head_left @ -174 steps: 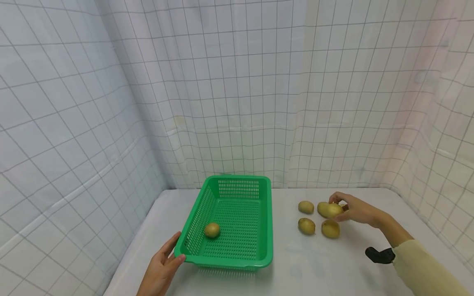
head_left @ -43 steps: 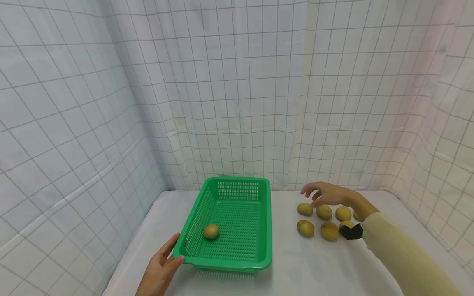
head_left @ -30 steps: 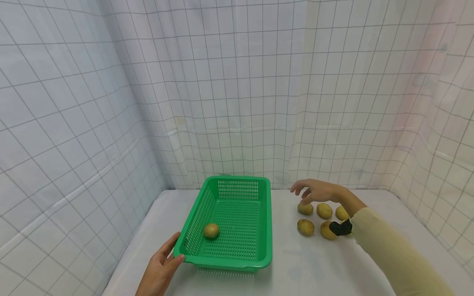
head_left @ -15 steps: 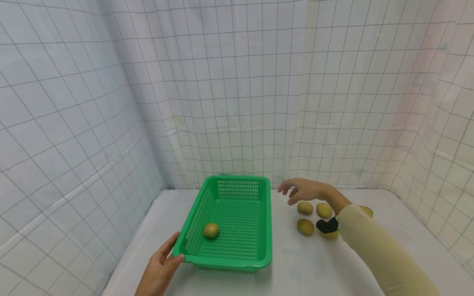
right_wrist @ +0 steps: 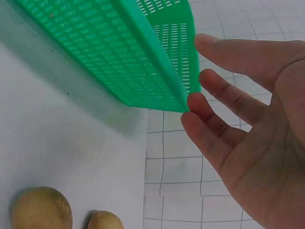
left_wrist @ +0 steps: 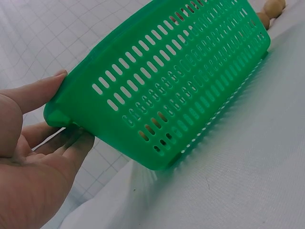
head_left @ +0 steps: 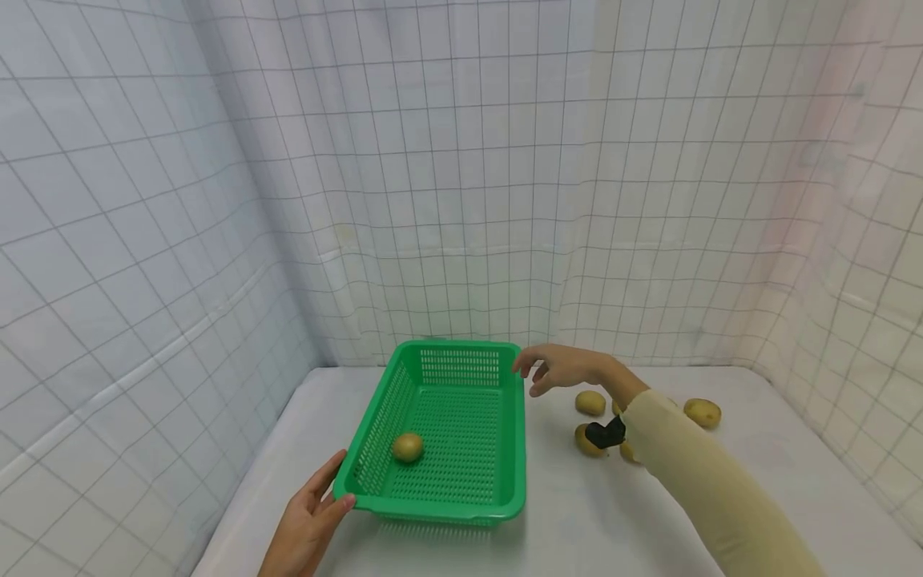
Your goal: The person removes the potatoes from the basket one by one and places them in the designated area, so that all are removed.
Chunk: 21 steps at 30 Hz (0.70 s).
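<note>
A green plastic basket [head_left: 440,508] with slotted walls stands on the white table. My left hand [head_left: 306,521] grips its near-left corner; the left wrist view shows the thumb on the rim and fingers beneath it. My right hand [head_left: 566,366] is at the far-right corner, fingers loosely bent and holding nothing. In the right wrist view its fingertips [right_wrist: 193,121] overlap the basket's corner; whether they touch it I cannot tell. One potato [head_left: 408,448] lies inside the basket, towards the left wall.
Several potatoes lie right of the basket, among them one [head_left: 590,403] near it and one [head_left: 703,413] farther right. My right sleeve [head_left: 692,465] and a black wrist piece [head_left: 606,433] partly hide others. White gridded sheeting [head_left: 461,200] encloses the table's back and sides.
Earlier my right hand was at the potatoes on the right, its fingers on one. It has since moved left above them to the basket's far-right corner. My left hand has stayed put.
</note>
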Available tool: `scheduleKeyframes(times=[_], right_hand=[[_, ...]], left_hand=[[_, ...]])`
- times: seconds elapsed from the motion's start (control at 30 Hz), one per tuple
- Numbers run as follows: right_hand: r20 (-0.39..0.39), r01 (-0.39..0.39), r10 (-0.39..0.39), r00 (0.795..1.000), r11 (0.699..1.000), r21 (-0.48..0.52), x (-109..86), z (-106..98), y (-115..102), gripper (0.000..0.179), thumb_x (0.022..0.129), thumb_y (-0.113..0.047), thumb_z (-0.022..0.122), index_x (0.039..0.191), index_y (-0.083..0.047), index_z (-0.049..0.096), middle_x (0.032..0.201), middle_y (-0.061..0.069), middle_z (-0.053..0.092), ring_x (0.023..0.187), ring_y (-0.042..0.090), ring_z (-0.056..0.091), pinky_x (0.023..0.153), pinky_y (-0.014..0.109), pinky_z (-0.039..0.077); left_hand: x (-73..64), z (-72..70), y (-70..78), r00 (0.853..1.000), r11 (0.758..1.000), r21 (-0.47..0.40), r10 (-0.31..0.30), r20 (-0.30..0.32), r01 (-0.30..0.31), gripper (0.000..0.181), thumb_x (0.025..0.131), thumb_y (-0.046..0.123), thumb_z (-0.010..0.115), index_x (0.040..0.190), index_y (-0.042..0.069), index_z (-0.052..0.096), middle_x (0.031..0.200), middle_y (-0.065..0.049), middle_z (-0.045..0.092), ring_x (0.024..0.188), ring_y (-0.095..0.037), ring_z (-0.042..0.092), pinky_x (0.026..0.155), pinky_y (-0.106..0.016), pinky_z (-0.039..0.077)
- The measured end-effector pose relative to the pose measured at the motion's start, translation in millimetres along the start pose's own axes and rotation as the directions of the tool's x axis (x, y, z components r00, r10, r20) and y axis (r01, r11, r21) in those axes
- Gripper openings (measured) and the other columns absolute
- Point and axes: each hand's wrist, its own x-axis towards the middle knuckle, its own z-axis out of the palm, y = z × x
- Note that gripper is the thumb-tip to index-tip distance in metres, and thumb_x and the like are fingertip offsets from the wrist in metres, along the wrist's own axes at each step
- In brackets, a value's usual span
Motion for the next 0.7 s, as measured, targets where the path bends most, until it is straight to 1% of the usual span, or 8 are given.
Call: scheduleKeyframes(times=[0.13, 0.2, 0.23, 0.37, 0.5, 0.63, 0.7], right_hand=[[0.008, 0.012, -0.012, 1.0, 1.0, 0.016, 7.7, 3, -8, 0.045, 0.095, -0.008, 0.075, 0.138, -0.014, 0.062, 0.136, 0.011, 0.057, 0.12, 0.032, 0.058, 0.095, 0.044, 0.054], [0.013, 0.019, -0.019, 1.0, 1.0, 0.016, 12.8, 5, -12, 0.046, 0.094, -0.007, 0.076, 0.137, -0.013, 0.062, 0.135, 0.007, 0.058, 0.12, 0.032, 0.059, 0.095, 0.043, 0.054], [0.017, 0.023, -0.023, 1.0, 1.0, 0.004, 15.5, 6, -14, 0.046, 0.094, -0.008, 0.076, 0.138, -0.014, 0.062, 0.134, 0.004, 0.059, 0.119, 0.029, 0.059, 0.095, 0.042, 0.055], [0.04, 0.053, -0.052, 0.998, 0.998, -0.02, 26.3, 11, -26, 0.047, 0.095, -0.009, 0.076, 0.139, -0.013, 0.062, 0.13, 0.0, 0.061, 0.121, 0.031, 0.058, 0.094, 0.04, 0.055], [0.063, 0.09, -0.088, 0.994, 0.996, -0.025, 38.0, 17, -35, 0.047, 0.095, -0.008, 0.076, 0.139, -0.014, 0.062, 0.128, 0.0, 0.061, 0.124, 0.035, 0.056, 0.094, 0.04, 0.054], [0.079, 0.114, -0.111, 0.991, 0.993, -0.032, 48.6, 24, -44, 0.046, 0.095, -0.007, 0.075, 0.138, -0.015, 0.062, 0.126, 0.0, 0.06, 0.122, 0.032, 0.057, 0.093, 0.038, 0.054], [0.083, 0.123, -0.12, 0.989, 0.991, -0.042, 53.4, 27, -48, 0.046, 0.095, -0.007, 0.076, 0.138, -0.014, 0.063, 0.124, 0.0, 0.06, 0.12, 0.029, 0.058, 0.092, 0.037, 0.055]], left_hand=[[0.2, 1.3, 0.9, 1.0, 1.0, -0.002, -0.003, -0.01, 0.003, 0.076, 0.104, -0.002, 0.057, 0.163, -0.006, 0.009, 0.165, -0.021, 0.007, 0.129, 0.0, 0.052, 0.104, -0.024, 0.047], [0.3, 1.1, 0.9, 1.0, 1.0, -0.005, -0.001, -0.007, 0.001, 0.077, 0.104, -0.003, 0.057, 0.162, -0.007, 0.008, 0.165, -0.021, 0.006, 0.129, -0.001, 0.052, 0.104, -0.024, 0.047], [0.3, 1.0, 0.9, 1.0, 1.0, -0.005, 0.001, -0.006, -0.001, 0.077, 0.104, -0.003, 0.057, 0.162, -0.007, 0.008, 0.165, -0.022, 0.006, 0.129, 0.0, 0.052, 0.104, -0.024, 0.047], [0.5, 0.7, 0.6, 1.0, 1.0, -0.002, 0.006, 0.0, -0.006, 0.078, 0.104, -0.003, 0.058, 0.162, -0.008, 0.006, 0.165, -0.023, 0.005, 0.129, 0.0, 0.052, 0.104, -0.024, 0.047], [0.2, 1.4, 0.8, 1.0, 1.0, 0.005, 0.002, -0.004, -0.002, 0.079, 0.103, -0.003, 0.058, 0.162, -0.008, 0.006, 0.165, -0.023, 0.004, 0.128, 0.001, 0.052, 0.103, -0.023, 0.047], [0.0, 2.2, 1.3, 1.0, 1.0, 0.01, -0.004, -0.007, 0.004, 0.079, 0.103, -0.002, 0.059, 0.162, -0.008, 0.006, 0.165, -0.023, 0.004, 0.127, 0.001, 0.052, 0.103, -0.023, 0.047], [0.0, 2.7, 1.9, 1.0, 1.0, 0.012, -0.006, -0.009, 0.006, 0.079, 0.103, -0.002, 0.059, 0.162, -0.008, 0.007, 0.165, -0.023, 0.004, 0.127, 0.001, 0.052, 0.103, -0.024, 0.047]])
